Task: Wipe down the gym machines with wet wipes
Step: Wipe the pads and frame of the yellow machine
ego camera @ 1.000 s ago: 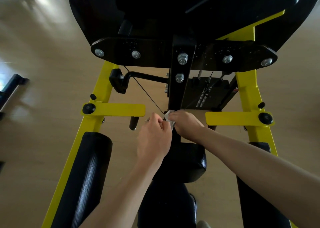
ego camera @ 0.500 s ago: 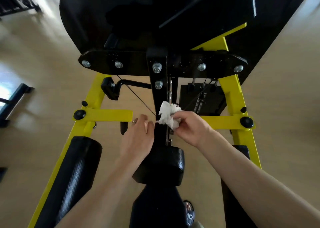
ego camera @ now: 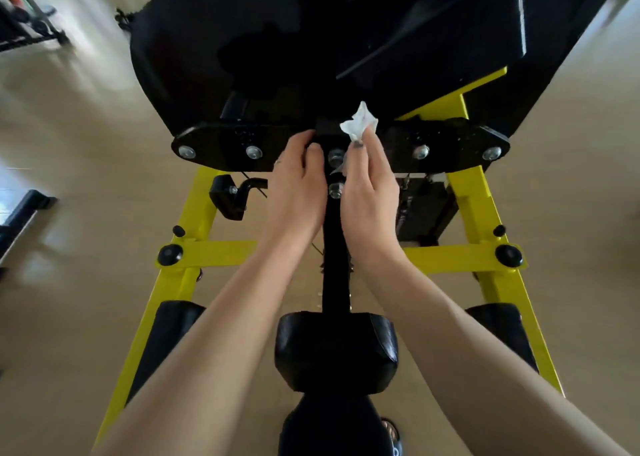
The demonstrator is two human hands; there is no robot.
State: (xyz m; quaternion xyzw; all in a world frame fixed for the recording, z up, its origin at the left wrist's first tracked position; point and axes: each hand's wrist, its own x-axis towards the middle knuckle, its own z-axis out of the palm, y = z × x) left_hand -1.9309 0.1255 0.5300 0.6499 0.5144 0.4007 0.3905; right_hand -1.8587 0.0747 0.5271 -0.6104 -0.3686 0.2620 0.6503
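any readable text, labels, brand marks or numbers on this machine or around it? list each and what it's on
None readable.
Gym machine: yellow frame, black pads and black cross plate carry no visible lettering.
Shoe at the bottom edge: a faint mark, too small and blurred to read.
Wipe held in the right hand: plain white.

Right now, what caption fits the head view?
Right hand pinches a crumpled wet wipe at the machine's black centre post; left hand grips it.
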